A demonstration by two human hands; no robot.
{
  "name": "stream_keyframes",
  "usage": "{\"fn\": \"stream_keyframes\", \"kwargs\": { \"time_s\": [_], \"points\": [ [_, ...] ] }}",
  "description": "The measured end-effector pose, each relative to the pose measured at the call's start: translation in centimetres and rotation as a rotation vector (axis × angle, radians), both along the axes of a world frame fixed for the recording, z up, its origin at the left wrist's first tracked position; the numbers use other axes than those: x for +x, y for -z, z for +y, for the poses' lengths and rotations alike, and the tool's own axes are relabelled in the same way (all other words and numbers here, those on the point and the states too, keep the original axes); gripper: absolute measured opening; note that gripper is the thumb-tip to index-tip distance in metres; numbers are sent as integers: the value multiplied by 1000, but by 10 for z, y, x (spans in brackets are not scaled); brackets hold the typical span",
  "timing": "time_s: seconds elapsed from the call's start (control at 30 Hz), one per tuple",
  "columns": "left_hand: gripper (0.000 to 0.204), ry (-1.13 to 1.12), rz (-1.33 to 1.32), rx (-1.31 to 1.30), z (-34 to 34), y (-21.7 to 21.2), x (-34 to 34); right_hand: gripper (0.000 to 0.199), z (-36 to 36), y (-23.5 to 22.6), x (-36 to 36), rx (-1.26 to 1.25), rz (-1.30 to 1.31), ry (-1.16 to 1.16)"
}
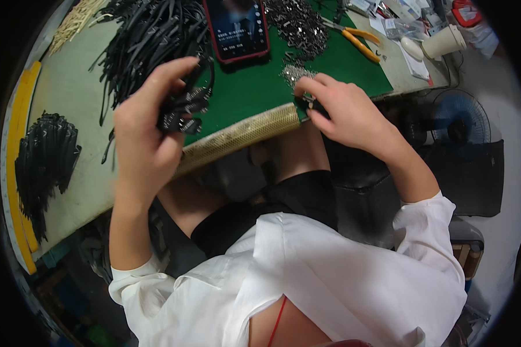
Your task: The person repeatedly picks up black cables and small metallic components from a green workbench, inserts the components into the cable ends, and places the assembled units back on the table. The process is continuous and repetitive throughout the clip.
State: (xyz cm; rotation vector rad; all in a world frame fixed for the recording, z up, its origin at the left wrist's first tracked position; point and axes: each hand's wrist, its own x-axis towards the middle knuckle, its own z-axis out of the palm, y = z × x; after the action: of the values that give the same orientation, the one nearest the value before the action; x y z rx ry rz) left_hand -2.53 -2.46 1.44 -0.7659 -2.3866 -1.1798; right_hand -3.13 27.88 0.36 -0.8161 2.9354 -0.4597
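Several black straps with small shiny metal fittings on their ends (182,110) are bunched in my left hand (147,124), whose fingers curl around them over the table's near edge. My right hand (350,113) is at the front edge of the green mat (231,95), with thumb and fingers bent into a pinch. Something small and shiny shows at its fingertips, too small to name. Just beyond those fingertips lies a little heap of tiny silver pieces (295,74). Behind it spreads a larger pile of dark metal fittings (298,29).
A large heap of black straps (150,46) covers the far left, and another bundle (47,156) lies nearer. A red-cased phone (237,29) is at the back middle. Orange-handled pliers (359,43) and a pale cup (444,43) are at right. Gold mesh trim (243,132) lines the front edge.
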Motion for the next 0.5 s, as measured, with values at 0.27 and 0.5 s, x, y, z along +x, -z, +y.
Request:
{"fn": "stream_keyframes", "kwargs": {
  "time_s": [0.27,0.5],
  "points": [
    [38,12,-181,200,16,8,14,29,-7,-8,-1,62,-5,-2],
    [48,-70,56,192,37,23,11,35,-52,-32,19,-903,-581,49]
  ]
}}
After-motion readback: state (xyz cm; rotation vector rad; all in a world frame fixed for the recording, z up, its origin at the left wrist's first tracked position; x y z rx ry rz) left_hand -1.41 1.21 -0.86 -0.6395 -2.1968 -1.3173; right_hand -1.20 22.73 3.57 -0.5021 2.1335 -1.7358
